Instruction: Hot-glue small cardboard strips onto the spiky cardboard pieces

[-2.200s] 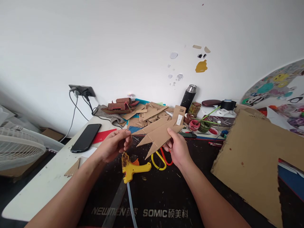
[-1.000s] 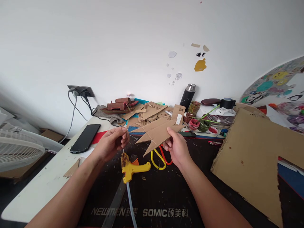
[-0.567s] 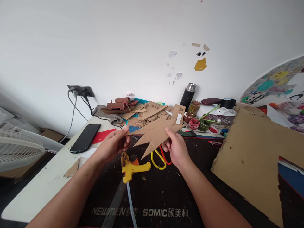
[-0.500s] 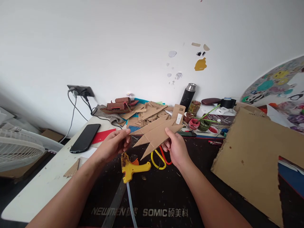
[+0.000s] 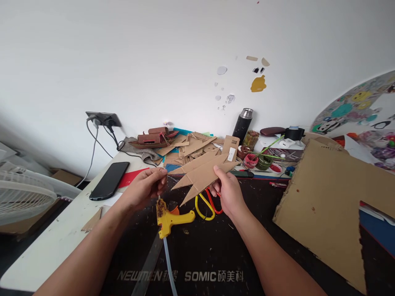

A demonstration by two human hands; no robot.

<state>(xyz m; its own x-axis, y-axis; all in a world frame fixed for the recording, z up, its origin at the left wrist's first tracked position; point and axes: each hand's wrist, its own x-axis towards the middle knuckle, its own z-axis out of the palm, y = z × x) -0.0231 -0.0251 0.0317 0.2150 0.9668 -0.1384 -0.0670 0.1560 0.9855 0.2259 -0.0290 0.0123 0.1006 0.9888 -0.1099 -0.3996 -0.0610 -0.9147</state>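
Note:
Several pointed cardboard strips [image 5: 201,170] lie fanned out above the dark mat. My right hand [image 5: 228,190] grips them at the right, its thumb on top and fingers underneath. At the left, my left hand [image 5: 148,185] pinches the tip of one strip between thumb and forefinger. Below the strips, a yellow glue gun [image 5: 168,218] rests on the mat with a long glue stick [image 5: 169,267] out of its back. Scissors [image 5: 205,206] with yellow and red handles lie partly under the cardboard and my right hand.
A large cardboard sheet [image 5: 321,205] lies at the right. Behind are cardboard scraps [image 5: 197,146], a brown model boat [image 5: 151,139], a black thermos [image 5: 242,124] and paint jars [image 5: 251,160]. A phone [image 5: 109,181] lies left, near a white fan [image 5: 26,195]. A metal ruler [image 5: 148,267] lies on the mat.
The view has shifted slightly. Both hands keep nearly the same hold on the cardboard strips, and the other things stay in place.

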